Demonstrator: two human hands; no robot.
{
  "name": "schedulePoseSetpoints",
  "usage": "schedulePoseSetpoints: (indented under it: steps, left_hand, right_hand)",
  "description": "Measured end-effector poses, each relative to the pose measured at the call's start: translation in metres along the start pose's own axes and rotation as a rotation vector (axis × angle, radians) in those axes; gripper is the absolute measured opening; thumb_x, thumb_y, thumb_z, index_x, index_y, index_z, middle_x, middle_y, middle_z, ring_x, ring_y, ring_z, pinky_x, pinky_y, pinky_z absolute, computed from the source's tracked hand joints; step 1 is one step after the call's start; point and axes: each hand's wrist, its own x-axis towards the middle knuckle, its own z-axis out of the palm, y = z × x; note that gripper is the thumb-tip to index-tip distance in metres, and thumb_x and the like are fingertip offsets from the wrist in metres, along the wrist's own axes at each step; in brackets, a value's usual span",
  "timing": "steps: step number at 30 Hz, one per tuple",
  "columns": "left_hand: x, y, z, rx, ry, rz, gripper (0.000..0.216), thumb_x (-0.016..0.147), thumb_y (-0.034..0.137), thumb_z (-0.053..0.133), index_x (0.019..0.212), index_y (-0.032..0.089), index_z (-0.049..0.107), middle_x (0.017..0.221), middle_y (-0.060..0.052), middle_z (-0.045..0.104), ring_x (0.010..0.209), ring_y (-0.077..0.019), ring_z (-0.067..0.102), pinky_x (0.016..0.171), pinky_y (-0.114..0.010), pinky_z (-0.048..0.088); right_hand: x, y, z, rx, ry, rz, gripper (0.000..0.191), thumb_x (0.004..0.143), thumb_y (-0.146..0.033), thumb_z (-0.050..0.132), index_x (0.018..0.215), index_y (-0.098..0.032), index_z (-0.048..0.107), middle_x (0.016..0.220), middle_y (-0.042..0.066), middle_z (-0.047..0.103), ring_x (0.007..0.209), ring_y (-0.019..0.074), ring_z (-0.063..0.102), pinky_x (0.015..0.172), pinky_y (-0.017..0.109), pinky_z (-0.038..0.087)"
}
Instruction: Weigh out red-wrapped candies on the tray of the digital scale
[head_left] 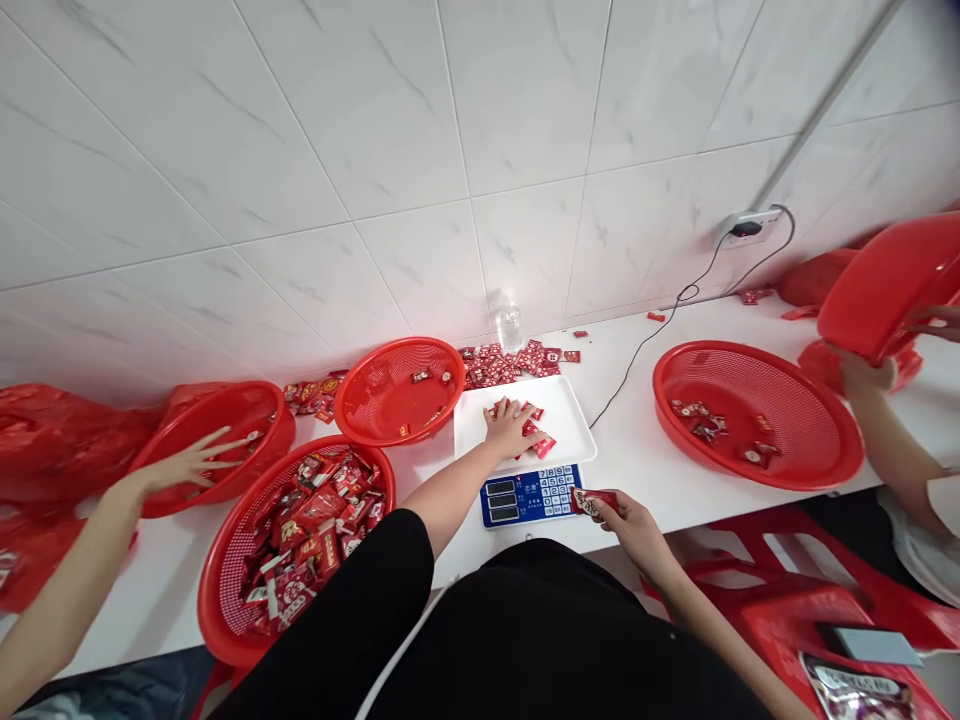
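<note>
My left hand (508, 426) lies on a small pile of red packets (541, 440) on the white tray (480, 425) of a weighing scale, fingers stretched out over them. The scale's blue keypad panel (525, 495) faces me at the table edge. Just right of the panel, my right hand (632, 522) pinches a single red packet (592, 501). A red basket (225, 560) heaped with red packets stands at my left elbow.
Another red basket (399, 390) behind holds a few packets, and loose packets (510, 362) lie by the wall. A co-worker's hand (187, 462) reaches into a red basket (266, 440) at left. Another person at right lifts a red basket (885, 285) above a wide one (757, 415). A black cable (660, 325) crosses the table.
</note>
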Motion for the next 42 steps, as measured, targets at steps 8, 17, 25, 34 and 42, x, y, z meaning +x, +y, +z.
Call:
schedulePoseSetpoints:
  steps: [8, 17, 25, 34, 42]
  left_hand:
    - [-0.013, -0.012, -0.008, -0.134, 0.213, 0.063, 0.039, 0.085, 0.050, 0.050, 0.110, 0.021, 0.055, 0.133, -0.011, 0.045, 0.131, -0.0272, 0.031, 0.108, -0.047, 0.023]
    - [-0.094, -0.030, -0.017, -0.631, 0.487, -0.213, 0.029, 0.090, 0.038, 0.045, 0.113, 0.020, 0.047, 0.116, -0.009, 0.058, 0.110, -0.0177, 0.054, 0.093, -0.029, 0.042]
    - [-0.158, -0.023, -0.007, -0.549, -0.069, -0.182, 0.017, 0.084, 0.034, 0.049, 0.088, 0.022, 0.061, 0.088, -0.001, 0.065, 0.081, -0.0157, 0.059, 0.076, -0.026, 0.046]
    - [-0.161, -0.013, 0.001, -0.376, -0.236, 0.001, 0.018, 0.084, 0.033, 0.048, 0.082, 0.023, 0.064, 0.085, -0.001, 0.065, 0.079, -0.0164, 0.058, 0.069, -0.025, 0.042]
    - [-0.101, -0.070, -0.044, -0.293, 0.241, -0.168, 0.020, 0.088, 0.027, 0.044, 0.091, 0.021, 0.063, 0.092, -0.003, 0.066, 0.086, -0.0166, 0.059, 0.080, -0.025, 0.043]
  right_hand:
    - [0.003, -0.004, -0.003, 0.010, 0.011, -0.012, 0.041, 0.073, -0.050, 0.060, 0.095, -0.017, 0.068, 0.083, 0.007, 0.072, 0.076, 0.0226, 0.062, 0.068, 0.034, 0.048]
    - [0.018, -0.001, -0.010, -0.027, 0.001, 0.011, 0.046, 0.073, -0.053, 0.060, 0.099, -0.016, 0.065, 0.087, 0.007, 0.071, 0.076, 0.0183, 0.062, 0.071, 0.032, 0.049]
    - [0.023, -0.008, 0.003, -0.004, -0.066, 0.035, 0.040, 0.073, -0.050, 0.061, 0.095, -0.017, 0.066, 0.087, 0.006, 0.072, 0.077, 0.0182, 0.064, 0.070, 0.031, 0.050]
    - [0.026, -0.004, 0.012, 0.000, -0.118, 0.055, 0.040, 0.073, -0.051, 0.061, 0.094, -0.017, 0.066, 0.088, 0.006, 0.072, 0.079, 0.0194, 0.064, 0.070, 0.031, 0.049]
    - [0.025, -0.005, 0.010, 0.022, -0.125, 0.084, 0.039, 0.073, -0.050, 0.060, 0.094, -0.018, 0.066, 0.090, 0.008, 0.073, 0.084, 0.0242, 0.065, 0.073, 0.033, 0.049]
